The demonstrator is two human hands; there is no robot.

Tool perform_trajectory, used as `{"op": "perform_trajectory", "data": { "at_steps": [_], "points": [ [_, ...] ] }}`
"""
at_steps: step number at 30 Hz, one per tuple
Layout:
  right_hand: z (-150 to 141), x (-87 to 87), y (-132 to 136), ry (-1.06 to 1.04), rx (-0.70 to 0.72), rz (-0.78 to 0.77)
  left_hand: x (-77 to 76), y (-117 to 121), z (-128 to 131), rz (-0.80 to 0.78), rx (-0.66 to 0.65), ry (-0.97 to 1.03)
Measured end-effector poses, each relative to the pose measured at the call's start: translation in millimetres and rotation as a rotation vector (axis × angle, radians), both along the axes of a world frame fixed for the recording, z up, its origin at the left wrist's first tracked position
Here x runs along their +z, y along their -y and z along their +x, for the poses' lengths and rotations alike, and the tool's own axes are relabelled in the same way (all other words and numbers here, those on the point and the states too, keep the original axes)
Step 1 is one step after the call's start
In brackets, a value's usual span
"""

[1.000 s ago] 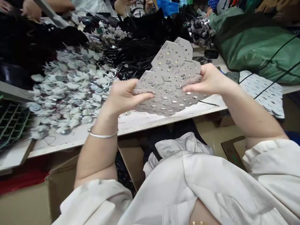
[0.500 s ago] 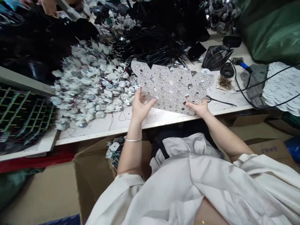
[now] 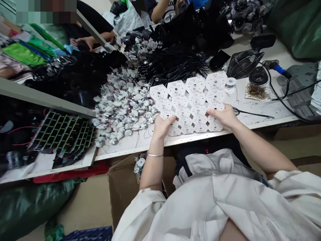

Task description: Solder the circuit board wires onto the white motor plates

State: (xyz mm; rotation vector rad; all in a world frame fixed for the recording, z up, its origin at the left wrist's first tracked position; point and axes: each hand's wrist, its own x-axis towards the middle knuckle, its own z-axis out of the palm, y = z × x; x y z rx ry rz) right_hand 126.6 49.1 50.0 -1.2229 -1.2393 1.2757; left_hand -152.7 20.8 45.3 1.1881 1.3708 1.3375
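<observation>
A white panel of joined hexagonal LED circuit boards point(image 3: 192, 103), with small diamond gaps between the cells, is held just over the bench's front edge. My left hand point(image 3: 164, 125) grips its left side, thumb on top and fingers hidden beneath. On the right side, my right hand point(image 3: 223, 115) is closed the same way, its thumb over the lower cells. Left of the panel lies a large heap of small white parts with thin wires point(image 3: 125, 103). Behind the panel is a pile of black cables point(image 3: 173, 63).
To the right are a solder wire spool point(image 3: 230, 83), a black fan point(image 3: 244, 64), a blue-handled soldering iron point(image 3: 278, 68) and a tip cleaner point(image 3: 258, 77). Green-and-black circuit panels point(image 3: 64, 134) lie at left. A cardboard box point(image 3: 120, 180) stands below. Co-workers' hands point(image 3: 86, 43) are across the bench.
The panel has turned and tilted, so its face now shows brighter and more fully. Both hands keep their hold on its sides. The camera view has swung left.
</observation>
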Motion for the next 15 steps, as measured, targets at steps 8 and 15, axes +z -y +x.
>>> {"op": "perform_trajectory", "data": {
  "at_steps": [8, 15],
  "points": [
    [-6, 28.6, -8, -0.030, 0.042, 0.010, 25.4, 4, 11, 0.015, 0.154, -0.104],
    [4, 16.9, 5, -0.346, 0.197, -0.211, 49.5, 19, 11, -0.215, -0.047, 0.252]
  ]
}}
